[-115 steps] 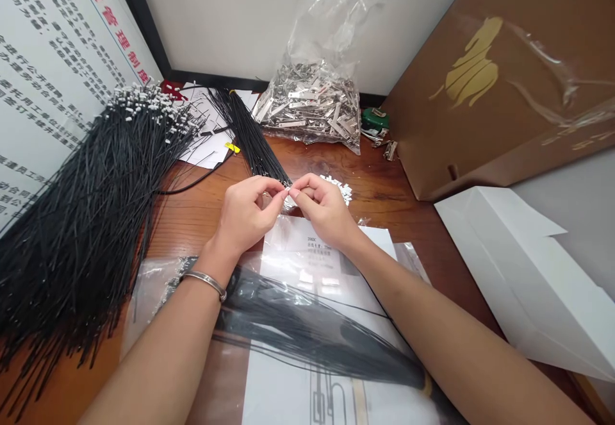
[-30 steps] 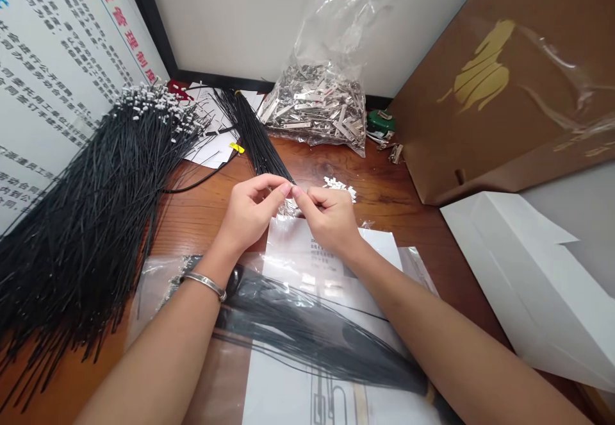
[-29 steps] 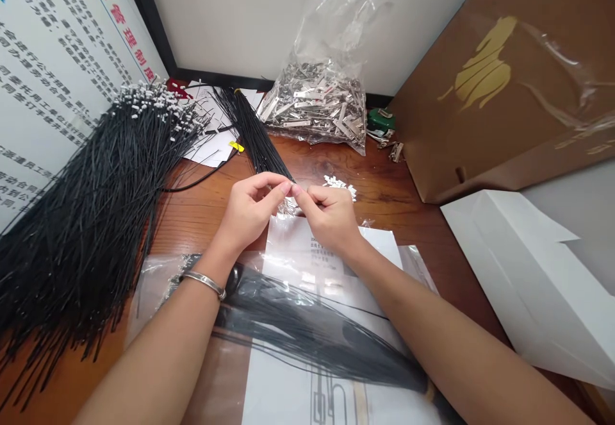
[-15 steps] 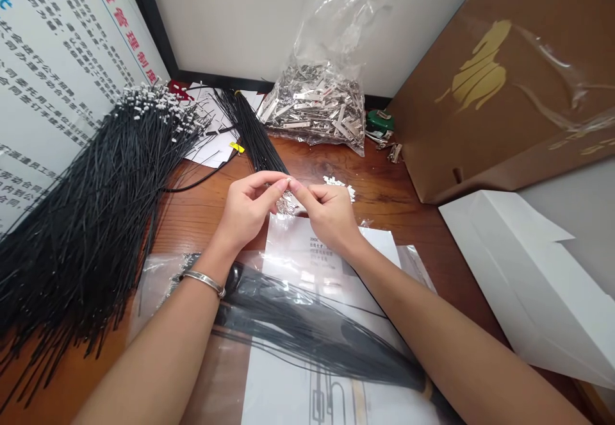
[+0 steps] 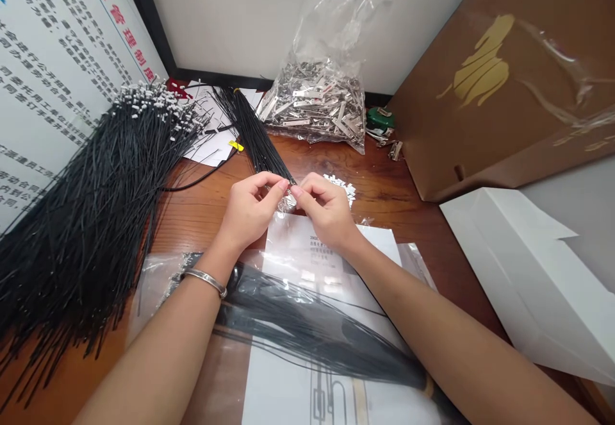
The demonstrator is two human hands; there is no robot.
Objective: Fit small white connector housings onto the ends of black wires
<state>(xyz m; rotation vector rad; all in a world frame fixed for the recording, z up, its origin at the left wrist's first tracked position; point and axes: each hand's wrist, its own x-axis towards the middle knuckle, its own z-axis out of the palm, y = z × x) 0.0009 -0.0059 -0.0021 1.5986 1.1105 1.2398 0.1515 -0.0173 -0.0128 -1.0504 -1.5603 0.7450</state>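
Above the middle of the desk, my left hand (image 5: 250, 210) is closed in a pinch of thumb and forefinger. My right hand (image 5: 327, 210) pinches close beside it, the two thumb tips almost touching. Whatever lies between the fingertips is too small to make out. Right behind the fingers ends a bundle of black wires (image 5: 257, 133), and shiny metal wire ends (image 5: 287, 203) show below the fingertips. Small white connector housings (image 5: 343, 188) lie in a loose pile just beyond my right hand, which partly covers them.
A large heap of black wires with white connectors (image 5: 96, 220) fills the left. Under my forearms, a clear bag of black wires (image 5: 307, 329) lies over a printed sheet (image 5: 283, 239). Behind stand a bag of metal clips (image 5: 317, 101), a green tape measure (image 5: 379, 119) and a brown box (image 5: 480, 91).
My right fingers have lifted and opened out a little, and the fingertips have drawn slightly apart. The small white bit seen between the thumbs before no longer shows clearly.
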